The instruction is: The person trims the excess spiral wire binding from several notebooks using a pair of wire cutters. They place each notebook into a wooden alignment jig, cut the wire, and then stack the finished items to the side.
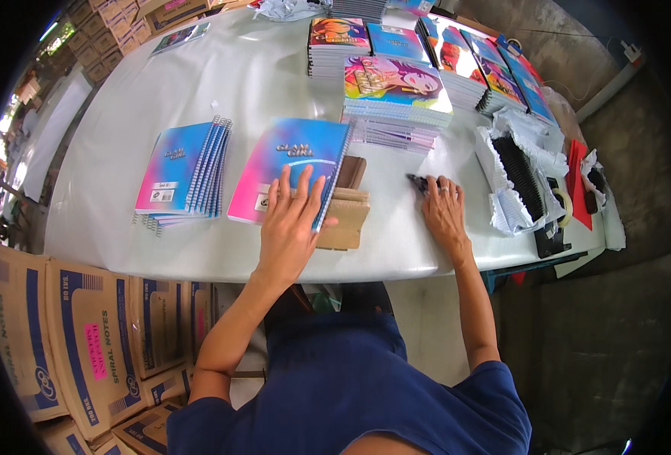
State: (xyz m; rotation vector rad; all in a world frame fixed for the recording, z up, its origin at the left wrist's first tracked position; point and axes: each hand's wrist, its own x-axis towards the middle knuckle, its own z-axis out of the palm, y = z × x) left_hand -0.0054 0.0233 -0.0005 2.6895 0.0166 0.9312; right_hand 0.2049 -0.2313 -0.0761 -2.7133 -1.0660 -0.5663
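Note:
My left hand (288, 224) lies with fingers spread on the cover of a pink and blue spiral notebook (279, 140). The notebook's wire-bound edge is on the right, beside a brown wooden block (344, 221). Further right, my right hand (446, 212) rests on the table with its fingers curled over a small black tool (417, 182). Most of that tool is hidden under the fingers, so its kind cannot be made out. A fanned pile of similar spiral notebooks (170, 171) lies to the left.
Stacks of colourful notebooks (396, 82) stand on the far side of the white table (123, 98). Torn white wrapping around black wire spirals (519, 182) lies at the right, near a tape roll (563, 206). Cardboard boxes (93, 334) are piled at the lower left.

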